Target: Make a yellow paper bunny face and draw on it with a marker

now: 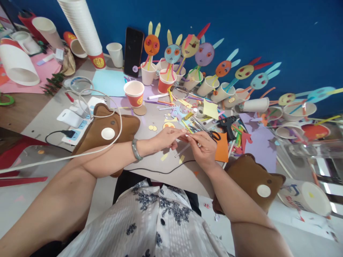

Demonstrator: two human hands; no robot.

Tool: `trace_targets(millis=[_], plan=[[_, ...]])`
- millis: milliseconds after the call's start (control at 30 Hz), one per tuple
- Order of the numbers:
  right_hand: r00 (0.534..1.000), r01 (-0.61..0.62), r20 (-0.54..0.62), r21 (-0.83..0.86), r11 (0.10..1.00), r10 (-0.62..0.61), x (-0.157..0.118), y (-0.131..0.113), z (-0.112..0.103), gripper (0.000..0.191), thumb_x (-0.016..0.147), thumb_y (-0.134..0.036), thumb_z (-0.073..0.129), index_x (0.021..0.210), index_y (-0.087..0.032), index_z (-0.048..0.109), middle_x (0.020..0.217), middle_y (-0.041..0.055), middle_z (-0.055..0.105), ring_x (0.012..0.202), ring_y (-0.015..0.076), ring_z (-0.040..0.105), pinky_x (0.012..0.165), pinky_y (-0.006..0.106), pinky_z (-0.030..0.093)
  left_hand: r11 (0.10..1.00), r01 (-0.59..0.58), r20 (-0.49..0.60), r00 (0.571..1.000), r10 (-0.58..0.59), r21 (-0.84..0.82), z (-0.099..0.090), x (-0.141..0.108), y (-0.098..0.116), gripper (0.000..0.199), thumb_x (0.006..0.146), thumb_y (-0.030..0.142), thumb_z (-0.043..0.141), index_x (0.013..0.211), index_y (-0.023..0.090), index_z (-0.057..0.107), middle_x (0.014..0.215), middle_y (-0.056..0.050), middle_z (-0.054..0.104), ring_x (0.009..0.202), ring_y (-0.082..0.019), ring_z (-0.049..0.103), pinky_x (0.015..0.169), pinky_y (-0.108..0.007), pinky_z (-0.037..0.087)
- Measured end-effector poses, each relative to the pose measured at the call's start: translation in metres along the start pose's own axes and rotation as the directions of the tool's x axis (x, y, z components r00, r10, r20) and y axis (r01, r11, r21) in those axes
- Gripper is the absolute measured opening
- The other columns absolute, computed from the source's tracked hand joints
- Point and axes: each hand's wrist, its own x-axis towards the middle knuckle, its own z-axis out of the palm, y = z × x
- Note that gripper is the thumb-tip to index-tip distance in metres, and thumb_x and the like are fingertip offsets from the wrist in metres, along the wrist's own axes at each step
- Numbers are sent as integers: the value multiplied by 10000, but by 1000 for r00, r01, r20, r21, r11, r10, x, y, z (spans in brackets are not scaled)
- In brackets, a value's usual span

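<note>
Jointly, left fingertips point(182, 132) and right fingertips point(191, 137) pinch something point(187, 135).

**Head camera faces forward and down**

From the wearer's head, the view takes in the patterned shirt point(144, 225) nearest, left hand point(166, 139) and right hand point(203, 149) mid-frame above the table point(154, 164), and the blue wall point(241, 21) beyond.

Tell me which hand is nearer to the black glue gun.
Right. The right hand is close to the black glue gun, on its left and nearer side; the left hand is farther left.
</note>
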Motion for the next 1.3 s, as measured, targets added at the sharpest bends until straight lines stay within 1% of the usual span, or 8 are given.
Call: trace_targets(millis=[200, 367, 500, 767, 933, 1067, 1200, 1300], plan=[[999, -22, -50, -20, 1000, 21, -2, 3, 1, 115, 921, -268, 737, 815, -226, 744, 716, 25, 703, 608, 157, 624, 545, 293, 526, 985, 51, 139, 988, -74, 166, 0, -5, 1, 393, 1069, 414, 419, 1008, 132, 687, 427, 49, 532, 375, -76, 454, 424, -173, 306], [999, 38, -19, -2, 999, -38, -2, 1, 1, 41, 913, -197, 734, 909, -235, 750, 792, 29, 711, 639, 150, 624, 539, 282, 511, 990, 78, 175, 980, -97, 114, 1, -4, 1, 355, 1076, 368, 398, 920, 149, 631, 419, 48, 525, 353, -70, 435, 410, -164, 270], [993, 117, -4, 10, 993, -116, -1, -2, 2, 171, 908, -125, 712, 1019, -248, 753, 849, 33, 707, 695, 153, 641, 550, 272, 510, 997, 76, 147, 986, -79, 25, 1, -2, 1, 324, 1058, 272, 424, 811, 156, 598, 438, 60, 517, 350, -55, 448, 397, -162, 260], [999, 32, -10, -16, 999, -33, -2, -1, 4, 261, 917, -212, 734, 1176, -244, 736, 943, 52, 713, 697, 163, 630, 634, 329, 559, 999, 41, 75, 996, -41, 7, 0, -5, 4, 304, 980, 138, 476, 697, 153, 585, 427, 78, 493, 364, -31, 440, 405, -146, 246], [997, -53, 55, 23, 998, 51, -3, 2, 3, 173, 948, -299, 694, 1091, -237, 769, 950, 78, 722, 744, 186, 656, 619, 341, 570, 999, 14, 70, 997, -12, -38, -2, -2, 0, 270, 957, 198, 588, 691, 155, 609, 418, 93, 457, 376, -28, 429, 401, -154, 212], [996, -89, 38, 139, 986, 84, 0, 6, 2, 125, 955, -327, 691, 980, -237, 774, 872, 52, 718, 743, 184, 667, 619, 333, 572, 996, 22, 44, 999, -18, -83, -3, -1, 0, 279, 891, 315, 747, 703, 150, 624, 451, 99, 473, 383, -27, 436, 386, -161, 207], [995, -37, -85, 59, 998, 42, 3, -3, -3, 82, 945, -277, 708, 912, -253, 779, 806, 29, 712, 719, 177, 664, 631, 326, 558, 991, 82, 38, 996, -79, -104, 0, -3, 5, 263, 970, 235, 623, 725, 145, 587, 591, 60, 609, 384, -11, 477, 375, -156, 237], [994, 73, -80, -12, 997, -74, -1, -17, -4, 95, 908, -199, 747, 950, -276, 783, 811, 18, 720, 689, 162, 655, 608, 306, 543, 990, 119, 99, 989, -111, -77, 4, -4, 1, 182, 988, 189, 558, 818, 149, 610, 530, 87, 562, 374, -22, 477, 377, -142, 248]])
